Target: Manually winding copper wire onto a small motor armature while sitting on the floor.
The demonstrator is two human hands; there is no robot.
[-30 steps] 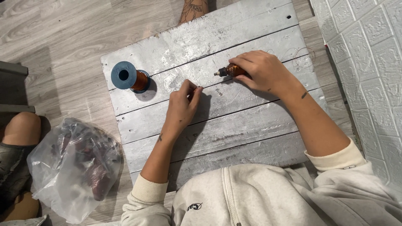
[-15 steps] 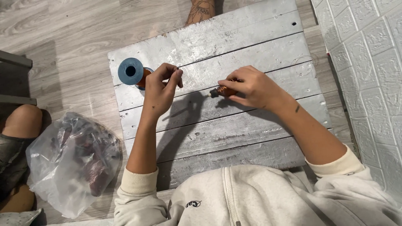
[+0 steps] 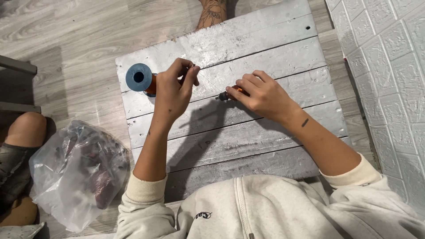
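Note:
My right hand (image 3: 262,95) grips a small copper-wound part (image 3: 230,93) with a dark tip that points left, just above the grey plank board (image 3: 265,48). My left hand (image 3: 173,90) is raised beside a spool of copper wire with a blue flange (image 3: 139,78) that lies on the board's left side. Its thumb and forefinger are pinched together near the spool. Any strand between them is too thin to make out.
A clear plastic bag (image 3: 77,172) with dark reddish contents lies on the wooden floor to the left. A bare knee (image 3: 25,129) is at the far left, and a tattooed foot (image 3: 211,12) beyond the board. A white textured wall panel (image 3: 389,66) runs along the right.
My left hand has lifted off the middle of the board and moved left and up to the spool. My right hand has carried the small part a little toward the left and nearer me.

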